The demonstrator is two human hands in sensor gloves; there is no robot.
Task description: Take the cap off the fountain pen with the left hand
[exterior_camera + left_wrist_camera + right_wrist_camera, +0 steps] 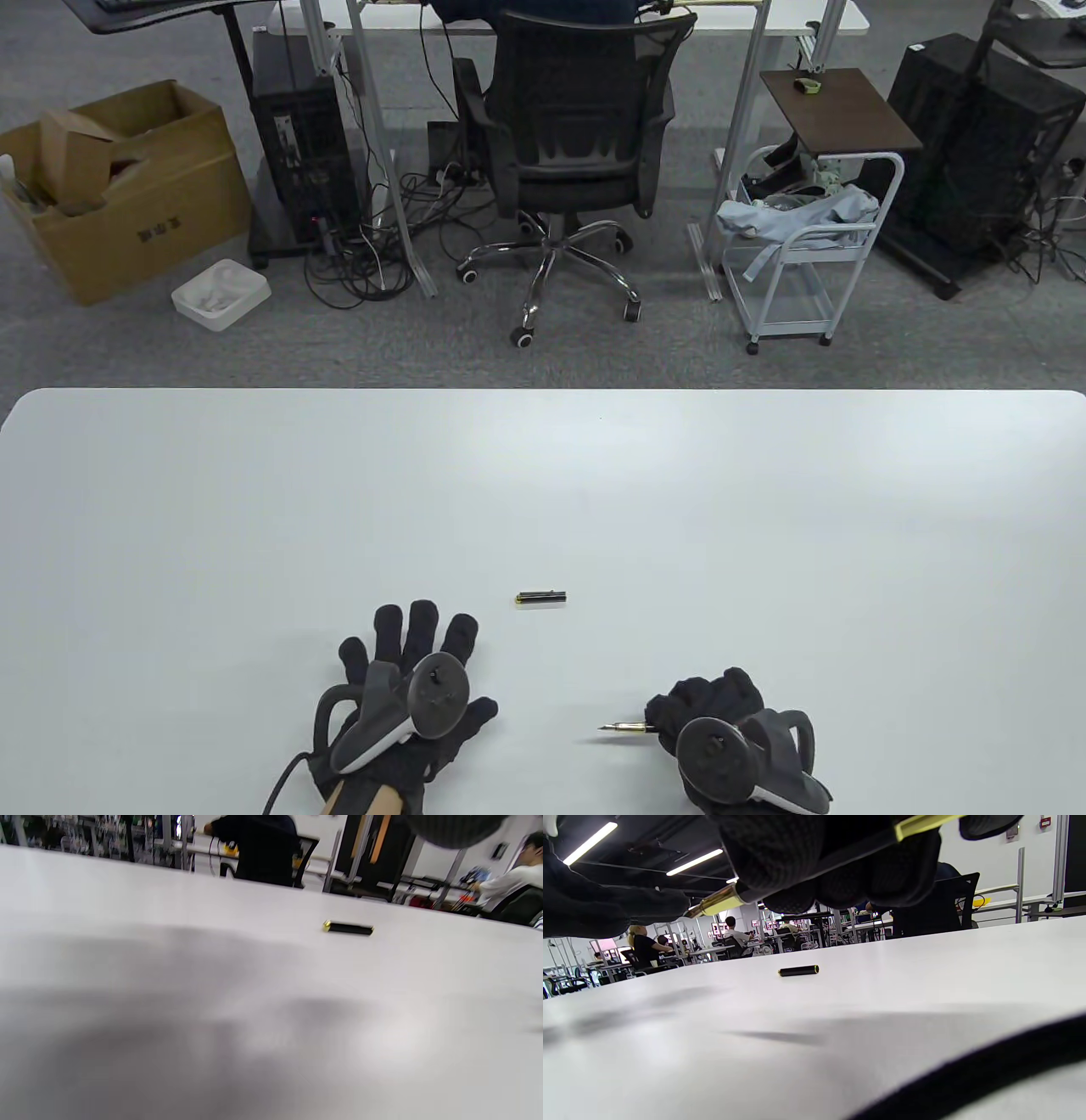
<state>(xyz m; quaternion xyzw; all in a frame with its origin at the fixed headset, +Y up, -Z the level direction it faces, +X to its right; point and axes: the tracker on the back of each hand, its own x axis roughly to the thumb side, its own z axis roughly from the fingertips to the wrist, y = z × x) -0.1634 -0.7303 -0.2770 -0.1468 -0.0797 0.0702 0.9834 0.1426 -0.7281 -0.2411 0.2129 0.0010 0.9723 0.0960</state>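
Note:
The black fountain pen cap (540, 598) with gold trim lies alone on the white table (254, 509), ahead of both hands. It also shows in the left wrist view (348, 928) and the right wrist view (799, 971). My left hand (416, 679) rests flat on the table with fingers spread, empty, a little left of and nearer than the cap. My right hand (704, 705) grips the uncapped fountain pen (628, 728), its gold nib pointing left just above the table. The pen shows in the right wrist view (721, 901) under the fingers.
The table's far edge (543, 390) runs across the middle of the table view. Beyond it on the floor stand an office chair (577, 153), a white cart (806, 246) and a cardboard box (119, 187).

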